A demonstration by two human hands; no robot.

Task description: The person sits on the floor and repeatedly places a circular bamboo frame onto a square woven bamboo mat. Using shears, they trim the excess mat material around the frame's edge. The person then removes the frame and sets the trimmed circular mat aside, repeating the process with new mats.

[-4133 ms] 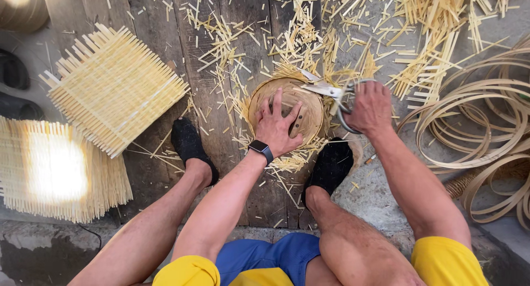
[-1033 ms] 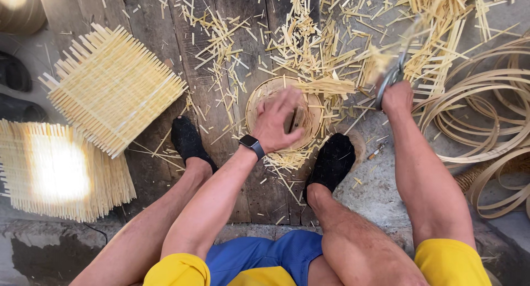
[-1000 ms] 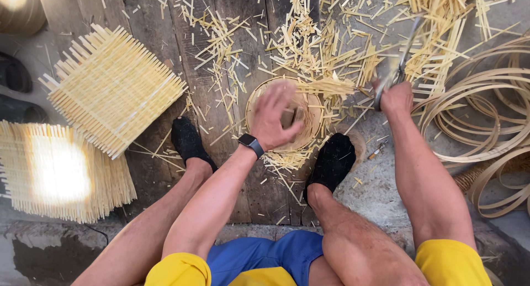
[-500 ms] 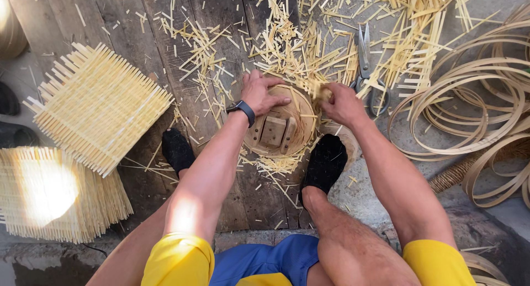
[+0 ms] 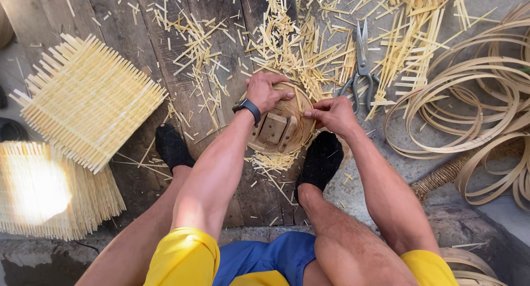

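Note:
A round wooden form with a bamboo hoop rim (image 5: pixel 280 132) is tilted up between my feet, its underside with wooden blocks facing me. My left hand (image 5: pixel 265 90), with a black watch on the wrist, grips its far upper rim. My right hand (image 5: pixel 333 113) pinches the rim on the right side. Grey metal shears (image 5: pixel 361 66) lie on the ground just beyond my right hand, with nothing holding them.
Bamboo offcuts (image 5: pixel 309 37) litter the planks ahead. Two woven bamboo mats (image 5: pixel 88 101) lie at left, one (image 5: pixel 49 192) in bright sun. Coiled bamboo strips (image 5: pixel 475 98) pile at right. My black-socked feet (image 5: pixel 320 159) flank the form.
Earlier my right hand held the shears at the form's edge; it has put them down on the ground. Both hands have since tipped the round form up on edge.

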